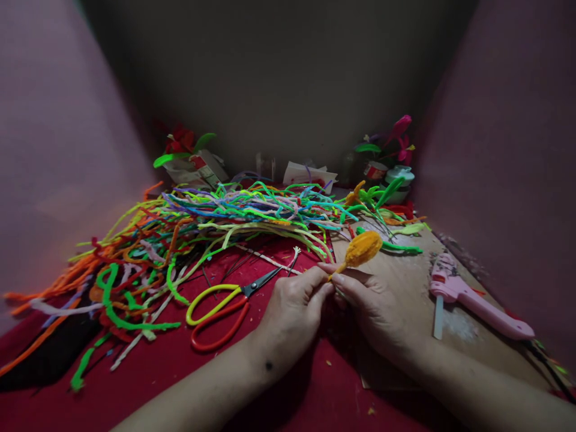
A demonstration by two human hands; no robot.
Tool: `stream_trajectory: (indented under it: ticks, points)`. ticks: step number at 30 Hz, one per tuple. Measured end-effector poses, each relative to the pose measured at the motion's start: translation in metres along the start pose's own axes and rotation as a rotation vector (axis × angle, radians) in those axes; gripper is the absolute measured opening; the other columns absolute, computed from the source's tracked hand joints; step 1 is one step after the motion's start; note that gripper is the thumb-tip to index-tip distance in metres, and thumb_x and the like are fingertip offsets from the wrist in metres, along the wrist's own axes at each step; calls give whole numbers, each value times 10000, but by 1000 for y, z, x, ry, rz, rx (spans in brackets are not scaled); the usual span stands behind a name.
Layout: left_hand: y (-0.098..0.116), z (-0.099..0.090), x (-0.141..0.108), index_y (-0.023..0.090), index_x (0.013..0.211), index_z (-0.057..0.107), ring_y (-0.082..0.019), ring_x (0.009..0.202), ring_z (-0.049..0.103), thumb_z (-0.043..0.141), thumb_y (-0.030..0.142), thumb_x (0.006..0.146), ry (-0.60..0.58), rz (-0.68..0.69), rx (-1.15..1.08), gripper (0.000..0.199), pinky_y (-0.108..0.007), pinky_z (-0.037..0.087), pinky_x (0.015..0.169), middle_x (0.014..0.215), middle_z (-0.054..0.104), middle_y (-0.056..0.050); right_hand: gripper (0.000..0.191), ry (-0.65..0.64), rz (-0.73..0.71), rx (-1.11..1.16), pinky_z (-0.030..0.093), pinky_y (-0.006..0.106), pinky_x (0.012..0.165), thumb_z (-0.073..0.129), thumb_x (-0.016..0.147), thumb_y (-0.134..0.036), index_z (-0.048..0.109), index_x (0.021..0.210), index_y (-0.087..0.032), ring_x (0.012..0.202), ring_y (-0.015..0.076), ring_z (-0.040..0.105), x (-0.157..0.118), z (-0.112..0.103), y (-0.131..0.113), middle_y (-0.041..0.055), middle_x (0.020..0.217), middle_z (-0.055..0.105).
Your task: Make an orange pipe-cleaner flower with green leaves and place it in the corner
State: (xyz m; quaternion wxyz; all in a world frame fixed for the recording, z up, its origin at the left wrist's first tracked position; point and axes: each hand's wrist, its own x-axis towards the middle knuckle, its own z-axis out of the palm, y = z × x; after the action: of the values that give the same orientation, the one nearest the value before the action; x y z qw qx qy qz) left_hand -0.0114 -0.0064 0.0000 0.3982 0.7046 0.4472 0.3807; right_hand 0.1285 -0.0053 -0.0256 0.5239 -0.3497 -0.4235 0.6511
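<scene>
A craft table is seen from above and behind two bare hands, which meet near the middle of the view. An orange pipe-cleaner bud [362, 248], oval and fuzzy, is held up on a thin stem that slopes down and to the left into the fingertips. The bud's long axis is tilted from near left to far right, so the bud lies just beyond and to the right of the fingers, raised a little off the surface. The right hand [375, 307] is nearer to the bud, with its thumb and forefinger closed in a pinch on the stem right below the bud. The left hand [293, 312] is curled, its fingertips pressed together against the same stem's lower end, touching the right hand's fingers. How much stem runs below the pinch is hidden by the fingers.

To the left of the left hand, scissors with yellow and red handles [222, 312] are laid on the red cloth [189, 366], blades pointing far right. A large heap of coloured pipe cleaners [216, 222] is spread across the far left. A pink glue gun [477, 303] is set on a brown board [405, 282] to the right, well apart from the hands. Finished flowers [399, 139] are stood at the far right
</scene>
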Motion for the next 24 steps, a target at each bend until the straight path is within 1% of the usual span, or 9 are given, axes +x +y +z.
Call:
stream_trajectory:
  ticks: [2,5,9,12,14,18,22,24]
  points:
    - [1,-1,1,190,814,679,-123,621,535,490,197,834,8,-39,-26,190,-210,377,608,682,633,0,220,-29,21,18,376,245,633,617,797,-292,713,979,-213,606,108,445,1,0,0,-31,599,497]
    - [2,-3,2,163,721,648,-88,509,435,517,218,813,16,-118,-107,170,-195,326,506,555,523,28,262,-71,40,5,370,250,616,616,802,-317,691,1036,-226,613,113,453,1,-1,0,-30,623,490]
    - [7,-4,3,153,657,585,-50,416,364,520,232,806,-32,-216,-277,182,-179,282,430,516,468,47,291,-81,1,-63,373,260,616,571,832,-351,672,1070,-218,645,125,461,1,-2,0,-9,677,506]
    - [10,-5,4,148,624,543,-39,373,337,521,232,800,-70,-290,-389,197,-170,248,383,483,443,52,299,-74,1,-78,376,253,611,570,835,-341,657,1090,-213,642,114,459,1,-3,-1,-2,730,520]
    - [10,-5,5,146,614,526,-32,353,325,537,244,791,-86,-327,-465,203,-163,232,362,475,442,52,299,-79,10,-79,380,242,595,580,829,-335,653,1094,-217,632,108,471,2,-3,-3,-4,738,527]
    - [6,-6,6,137,618,527,-12,331,308,589,286,775,-125,-353,-633,225,-150,214,347,479,464,49,274,-69,-5,-70,387,231,566,613,799,-330,678,1041,-219,600,107,489,4,-4,-2,-15,674,534]
    - [1,-8,7,124,671,549,8,314,270,611,290,780,-240,-428,-846,208,-130,202,344,474,464,56,259,-73,29,27,398,247,593,643,774,-312,685,1013,-221,605,112,497,6,-6,1,-8,670,568]
    - [-1,-9,7,126,721,559,17,303,234,597,284,798,-303,-447,-940,180,-120,190,335,483,456,63,245,-88,52,76,400,251,608,680,740,-309,700,968,-222,599,109,500,7,-6,1,-9,662,591]
